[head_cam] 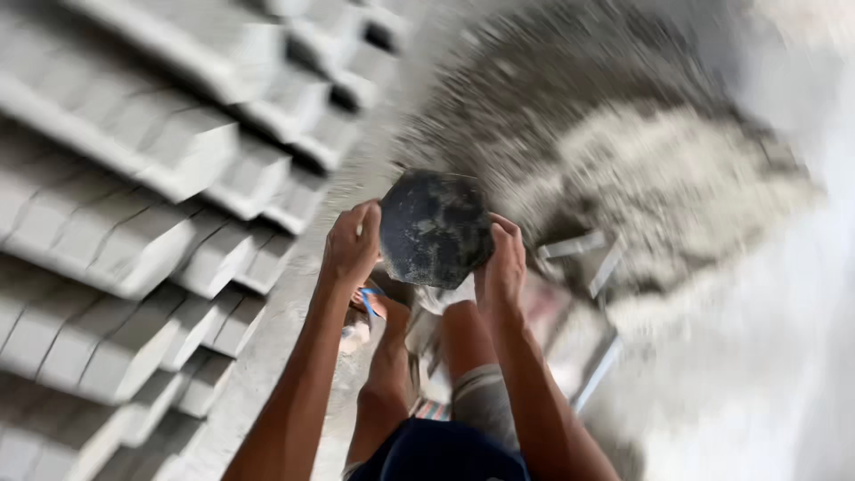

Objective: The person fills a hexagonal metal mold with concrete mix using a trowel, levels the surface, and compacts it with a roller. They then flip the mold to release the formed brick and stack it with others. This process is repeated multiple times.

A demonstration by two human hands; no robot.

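A dark grey, roughly hexagonal mould [434,228], smeared with pale cement, is held between both hands above the person's knees. The left hand [350,248] is closed on its left edge and the right hand [501,267] is wrapped round its right edge. The mould's broad flat face is turned up toward the camera; no clear long axis can be made out. Below the hands, a foot in a blue-strapped sandal [368,303] is seen. To the left, rows of pale grey cast concrete blocks [151,205] are laid out. Beyond the mould, a blurred heap of grey sand and cement [641,151] is spread on the floor.
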